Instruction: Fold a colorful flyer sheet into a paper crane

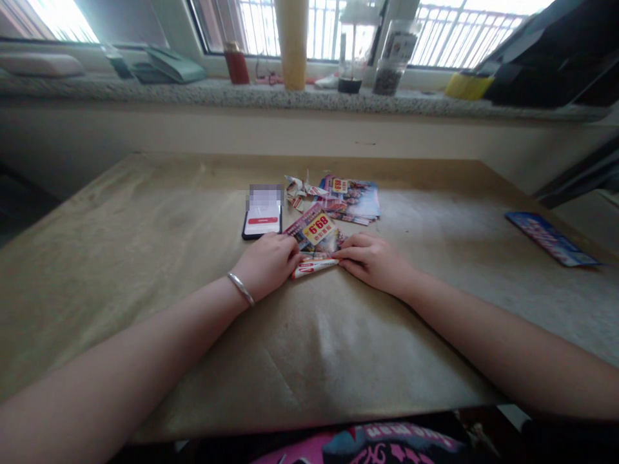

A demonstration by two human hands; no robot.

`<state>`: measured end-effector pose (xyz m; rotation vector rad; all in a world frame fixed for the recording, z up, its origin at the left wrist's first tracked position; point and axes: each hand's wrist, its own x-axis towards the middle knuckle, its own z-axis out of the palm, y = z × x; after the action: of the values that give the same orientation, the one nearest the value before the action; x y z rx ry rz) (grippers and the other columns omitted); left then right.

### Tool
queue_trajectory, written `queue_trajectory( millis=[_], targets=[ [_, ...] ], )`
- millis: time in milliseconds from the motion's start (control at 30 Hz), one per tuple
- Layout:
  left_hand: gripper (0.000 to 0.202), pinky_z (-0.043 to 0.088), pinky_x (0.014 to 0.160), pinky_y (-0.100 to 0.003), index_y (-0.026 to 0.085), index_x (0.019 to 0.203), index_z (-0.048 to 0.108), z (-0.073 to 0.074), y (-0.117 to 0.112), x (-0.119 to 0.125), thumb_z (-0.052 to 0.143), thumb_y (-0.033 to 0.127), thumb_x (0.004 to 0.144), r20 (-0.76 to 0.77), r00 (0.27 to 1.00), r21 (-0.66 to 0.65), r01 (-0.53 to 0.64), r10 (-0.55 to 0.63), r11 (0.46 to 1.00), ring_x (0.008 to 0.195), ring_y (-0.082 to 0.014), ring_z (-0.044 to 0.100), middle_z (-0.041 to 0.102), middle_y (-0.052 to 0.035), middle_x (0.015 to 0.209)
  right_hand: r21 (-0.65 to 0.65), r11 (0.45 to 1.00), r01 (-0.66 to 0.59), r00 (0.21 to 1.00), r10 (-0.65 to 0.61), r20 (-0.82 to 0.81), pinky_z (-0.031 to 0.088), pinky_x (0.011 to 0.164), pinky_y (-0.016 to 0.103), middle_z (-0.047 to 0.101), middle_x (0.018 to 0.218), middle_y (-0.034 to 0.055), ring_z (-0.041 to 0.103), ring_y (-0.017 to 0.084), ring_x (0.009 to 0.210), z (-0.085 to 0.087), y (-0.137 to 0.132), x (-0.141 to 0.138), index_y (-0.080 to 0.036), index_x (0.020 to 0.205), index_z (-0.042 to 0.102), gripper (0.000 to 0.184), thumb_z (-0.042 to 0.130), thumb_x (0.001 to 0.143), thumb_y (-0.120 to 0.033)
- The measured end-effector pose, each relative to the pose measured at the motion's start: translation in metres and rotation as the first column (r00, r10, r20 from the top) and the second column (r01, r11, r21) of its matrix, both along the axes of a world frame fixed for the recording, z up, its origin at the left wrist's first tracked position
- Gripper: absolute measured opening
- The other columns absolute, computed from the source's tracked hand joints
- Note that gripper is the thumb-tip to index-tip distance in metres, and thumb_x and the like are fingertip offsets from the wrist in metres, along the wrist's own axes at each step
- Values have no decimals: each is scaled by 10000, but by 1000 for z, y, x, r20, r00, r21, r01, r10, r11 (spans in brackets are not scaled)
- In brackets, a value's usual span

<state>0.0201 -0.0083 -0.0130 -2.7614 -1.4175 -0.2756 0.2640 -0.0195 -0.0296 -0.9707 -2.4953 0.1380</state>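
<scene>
i am grasping a printed flyer (319, 229) with both hands, and it is lying on the table (169, 322) straight in front of me, near its middle. my left hand (273, 263) is curling over the left side of the sheet, its fingers bunching at the near corner, and a silver bracelet (240, 289) is circling that wrist. my right hand (368, 263) is pinching the right end of the folded edge, where a whitish strip is running along the side nearest me. a phone (262, 219) with a lit screen is lying just beyond my left hand. behind the flyer, some creased paper pieces (297, 190) are resting against a stack of similar flyers (358, 198). well apart on my right, a blue leaflet (551, 238) is lying near the table's edge. bottles and other objects are standing on the windowsill (193, 92).
</scene>
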Motion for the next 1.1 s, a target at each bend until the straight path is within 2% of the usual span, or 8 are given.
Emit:
queue_trajectory(
  millis=[133, 333, 800, 900, 967, 1100],
  targets=[
    [218, 463, 741, -313, 127, 839, 615, 0, 0, 2, 493, 295, 908, -89, 996, 17, -20, 21, 1000, 815, -209, 586, 653, -83, 865, 31, 999, 15, 1000, -15, 14, 494, 802, 327, 698, 932, 72, 604, 189, 878, 1, 0, 0, -190, 1019, 695, 218, 520, 895, -227],
    [206, 475, 763, -325, 134, 866, 602, 1, 1, 2, 481, 293, 917, -102, 994, 3, -39, 39, 999, 862, -223, 593, 646, -85, 911, 104, 995, -4, 999, -1, 47, 490, 771, 310, 705, 959, 55, 598, 184, 871, 3, -1, 0, -200, 958, 719, 216, 515, 904, -249],
    [180, 453, 663, -273, 147, 847, 613, 0, 4, 0, 517, 292, 893, -50, 996, 12, -78, 79, 997, 760, -179, 599, 641, -57, 870, 149, 987, 51, 989, -70, 127, 456, 721, 294, 693, 967, 40, 579, 181, 862, 1, -2, -1, -239, 973, 735, 269, 479, 926, -304],
    [182, 448, 633, -250, 152, 881, 620, 3, 0, -2, 510, 298, 891, 49, 998, 19, -28, 27, 999, 714, -147, 583, 634, -49, 893, 153, 987, 57, 986, -80, 145, 448, 712, 295, 692, 954, 39, 575, 182, 856, 2, -3, -1, -245, 968, 736, 254, 493, 919, -299],
    [231, 458, 656, -242, 166, 893, 633, 6, -4, -3, 477, 335, 907, 121, 989, 40, 77, -81, 996, 736, -134, 582, 630, -44, 938, 155, 986, 59, 985, -83, 150, 446, 707, 296, 691, 946, 40, 572, 183, 851, 3, -4, -1, -247, 972, 736, 244, 503, 914, -291],
    [227, 472, 711, -280, 222, 904, 681, 9, -12, -4, 524, 384, 876, 36, 972, 102, 226, -231, 969, 862, -184, 596, 657, -25, 925, 165, 985, 46, 985, -72, 155, 444, 694, 294, 688, 927, 48, 567, 180, 830, 5, -4, -2, -239, 973, 737, 257, 490, 920, -290]
  ],
)
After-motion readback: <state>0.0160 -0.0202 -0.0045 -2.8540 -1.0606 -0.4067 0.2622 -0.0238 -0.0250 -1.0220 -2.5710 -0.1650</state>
